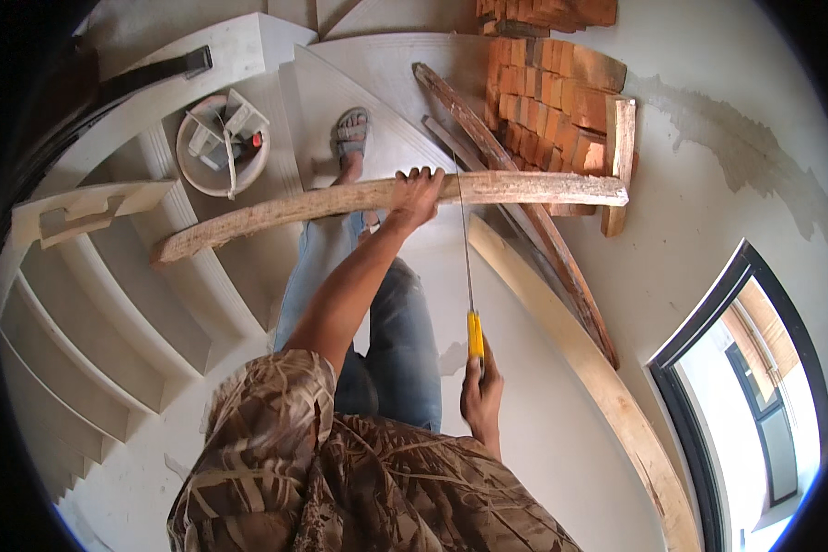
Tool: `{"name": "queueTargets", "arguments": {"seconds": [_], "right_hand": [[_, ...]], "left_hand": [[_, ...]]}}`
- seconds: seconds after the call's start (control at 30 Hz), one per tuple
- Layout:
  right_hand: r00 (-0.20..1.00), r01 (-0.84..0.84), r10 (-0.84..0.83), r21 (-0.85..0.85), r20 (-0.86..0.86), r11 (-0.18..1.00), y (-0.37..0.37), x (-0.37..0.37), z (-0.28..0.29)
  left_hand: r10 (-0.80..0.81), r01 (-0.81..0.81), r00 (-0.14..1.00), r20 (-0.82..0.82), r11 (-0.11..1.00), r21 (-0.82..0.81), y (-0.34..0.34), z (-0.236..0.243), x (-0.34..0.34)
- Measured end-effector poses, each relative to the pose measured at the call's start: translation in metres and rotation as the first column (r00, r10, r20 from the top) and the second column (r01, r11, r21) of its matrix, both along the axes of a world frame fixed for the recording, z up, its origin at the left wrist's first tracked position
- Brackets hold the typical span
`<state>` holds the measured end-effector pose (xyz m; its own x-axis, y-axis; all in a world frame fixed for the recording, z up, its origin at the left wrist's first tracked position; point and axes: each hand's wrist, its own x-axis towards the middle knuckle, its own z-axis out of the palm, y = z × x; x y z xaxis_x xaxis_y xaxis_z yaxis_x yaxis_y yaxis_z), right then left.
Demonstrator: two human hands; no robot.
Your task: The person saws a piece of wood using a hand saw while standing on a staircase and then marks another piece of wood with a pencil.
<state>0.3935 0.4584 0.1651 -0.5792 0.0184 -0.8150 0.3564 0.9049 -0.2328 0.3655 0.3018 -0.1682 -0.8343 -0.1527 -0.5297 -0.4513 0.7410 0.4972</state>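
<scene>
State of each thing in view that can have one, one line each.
Rough pale wooden beam: lying crosswise; cut depth unclear
Yellow-handled metal handsaw: blade across the beam
Left grip: curled over the beam
Right grip: closed around the handsaw
Round whitish bucket: uncovered, items inside
Orange-red bricks: stacked
Narrow reddish-brown timber: crossing under the beam
Long yellowish wooden plank: unheld

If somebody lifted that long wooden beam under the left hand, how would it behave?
The wooden beam looks thick and solid, so it's probably stiff and fairly heavy. Its rough-looking surface suggests it may not slip easily from the left hand. Being so long, it might tip if lifted near one end.
</scene>
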Motion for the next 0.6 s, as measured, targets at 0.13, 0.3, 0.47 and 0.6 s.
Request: {"name": "queueTargets", "arguments": {"seconds": [0.13, 0.3, 0.47, 0.6], "right_hand": [[0.98, -0.153, 0.143, -0.064, -0.14, 0.986, 0.003, -0.006, -0.031], [0.979, -0.09, 0.063, -0.133, -0.194, 0.987, -0.036, -0.049, -0.123], [0.997, 0.026, -0.035, -0.141, -0.062, 0.99, 0.002, -0.001, 0.012], [0.985, -0.084, 0.053, -0.191, -0.166, 0.978, 0.012, -0.014, -0.032]], "left_hand": [[0.022, -0.022, 1.0, -0.001, 1.0, 0.004, 0.004, -0.008, 0.002], [0.025, -0.025, 0.999, -0.046, 1.0, 0.003, 0.005, -0.008, 0.001], [0.037, -0.037, 0.999, -0.012, 0.999, 0.013, -0.004, -0.002, -0.001], [0.044, -0.044, 0.999, 0.002, 0.999, 0.008, -0.001, -0.001, -0.002]]}}
